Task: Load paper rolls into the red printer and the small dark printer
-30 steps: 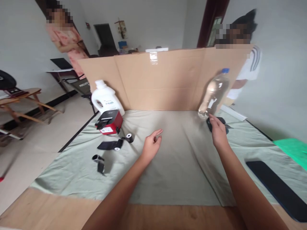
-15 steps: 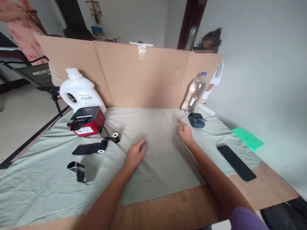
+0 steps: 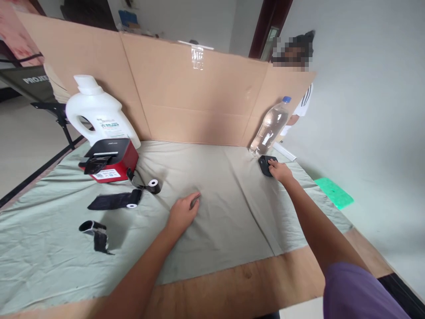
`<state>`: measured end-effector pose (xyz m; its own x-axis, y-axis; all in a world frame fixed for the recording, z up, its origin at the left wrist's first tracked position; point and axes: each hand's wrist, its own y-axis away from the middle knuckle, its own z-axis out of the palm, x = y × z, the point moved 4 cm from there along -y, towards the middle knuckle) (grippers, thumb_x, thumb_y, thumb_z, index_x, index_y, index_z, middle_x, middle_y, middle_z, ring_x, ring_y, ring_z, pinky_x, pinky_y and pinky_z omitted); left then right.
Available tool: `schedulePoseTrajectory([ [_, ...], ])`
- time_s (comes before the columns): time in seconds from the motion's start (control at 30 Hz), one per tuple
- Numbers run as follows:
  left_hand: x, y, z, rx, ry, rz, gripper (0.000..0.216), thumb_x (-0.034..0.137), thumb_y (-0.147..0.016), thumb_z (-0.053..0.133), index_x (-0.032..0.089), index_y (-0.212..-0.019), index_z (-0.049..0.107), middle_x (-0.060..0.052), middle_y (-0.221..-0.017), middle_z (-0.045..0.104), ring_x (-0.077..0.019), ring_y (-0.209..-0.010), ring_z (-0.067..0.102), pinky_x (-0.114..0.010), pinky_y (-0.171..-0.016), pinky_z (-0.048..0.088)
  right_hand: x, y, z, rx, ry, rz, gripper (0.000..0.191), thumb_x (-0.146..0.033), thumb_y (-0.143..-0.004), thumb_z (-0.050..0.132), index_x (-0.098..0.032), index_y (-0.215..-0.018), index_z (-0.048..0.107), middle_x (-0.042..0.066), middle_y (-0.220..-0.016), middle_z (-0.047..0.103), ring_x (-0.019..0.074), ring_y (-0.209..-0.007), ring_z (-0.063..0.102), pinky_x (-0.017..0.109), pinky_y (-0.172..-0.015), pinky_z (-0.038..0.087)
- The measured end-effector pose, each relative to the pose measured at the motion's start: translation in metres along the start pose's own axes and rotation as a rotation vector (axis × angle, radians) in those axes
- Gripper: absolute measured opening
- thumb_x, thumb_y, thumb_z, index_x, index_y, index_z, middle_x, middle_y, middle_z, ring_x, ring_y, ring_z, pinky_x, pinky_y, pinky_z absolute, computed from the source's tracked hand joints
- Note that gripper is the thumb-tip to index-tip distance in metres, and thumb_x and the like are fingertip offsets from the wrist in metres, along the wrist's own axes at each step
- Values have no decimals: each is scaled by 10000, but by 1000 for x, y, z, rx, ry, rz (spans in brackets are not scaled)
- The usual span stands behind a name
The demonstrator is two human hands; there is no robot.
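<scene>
My right hand (image 3: 280,171) reaches to the far right of the table, its fingers closed over a small dark device (image 3: 264,164). That device lies at the foot of a clear plastic bottle (image 3: 271,127) with a blue cap. My left hand (image 3: 182,213) rests knuckles up on the pale green cloth (image 3: 219,186) near the middle, with its fingers curled under and nothing visible in them.
A red and black label printer (image 3: 111,160) and a white jug (image 3: 95,116) stand at the back left. Nearby lie three black ribbon rolls (image 3: 153,183) (image 3: 114,200) (image 3: 94,230). A cardboard screen (image 3: 186,97) walls the back, with a person behind its right end. A green pad (image 3: 334,192) sits at the right edge.
My right hand has gone from the cloth back out to the dark device and closed on it. My left hand curled its fingers and settled on the cloth. The view tipped lower.
</scene>
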<state>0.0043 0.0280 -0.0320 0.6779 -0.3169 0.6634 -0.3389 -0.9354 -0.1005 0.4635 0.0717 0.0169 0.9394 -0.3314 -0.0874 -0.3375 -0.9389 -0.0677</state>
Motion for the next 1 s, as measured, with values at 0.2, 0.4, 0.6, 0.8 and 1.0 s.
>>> schedulePoseTrajectory([
  [0.2,1,2,0,-3,33,30,385,274,-943,485,241,-1276,676,-57,-1215,735,-252,-1010,707,-374,-926,521,-24,6,-7,7,43,97,467,-308,-866,504,-116,-1284,582,208,-1450,532,355,-1337,497,569,-1167,224],
  [0.4,3,3,-2,26,67,61,368,245,-935,506,244,-1258,684,-56,-1240,724,-259,-1124,684,-373,-997,500,-5,25,-2,181,-199,469,950,-534,-722,711,-78,-1471,346,313,-1403,483,428,-1259,551,531,-1008,449],
  [0.6,3,1,-2,45,66,46,363,245,-922,528,253,-1242,699,-72,-1221,731,-277,-1139,675,-385,-1002,496,11,13,-2,276,-433,438,1119,-477,-532,852,-92,-1471,380,370,-1374,497,518,-1315,466,654,-1021,374],
  [0.8,25,12,-45,208,285,65,338,212,-910,519,263,-1169,730,-31,-1056,774,-179,-791,701,-290,-797,537,-100,26,-17,486,-177,-27,887,-502,-772,632,-98,-1504,334,280,-1562,349,446,-1464,285,687,-1154,136],
  [1.0,-27,11,-195,723,277,47,315,207,-892,536,219,-1164,694,-26,-1149,714,-188,-1060,642,-271,-920,489,-299,48,15,153,-657,-448,729,-520,-835,548,-142,-1455,473,171,-1500,498,340,-1402,444,508,-1179,319],
])
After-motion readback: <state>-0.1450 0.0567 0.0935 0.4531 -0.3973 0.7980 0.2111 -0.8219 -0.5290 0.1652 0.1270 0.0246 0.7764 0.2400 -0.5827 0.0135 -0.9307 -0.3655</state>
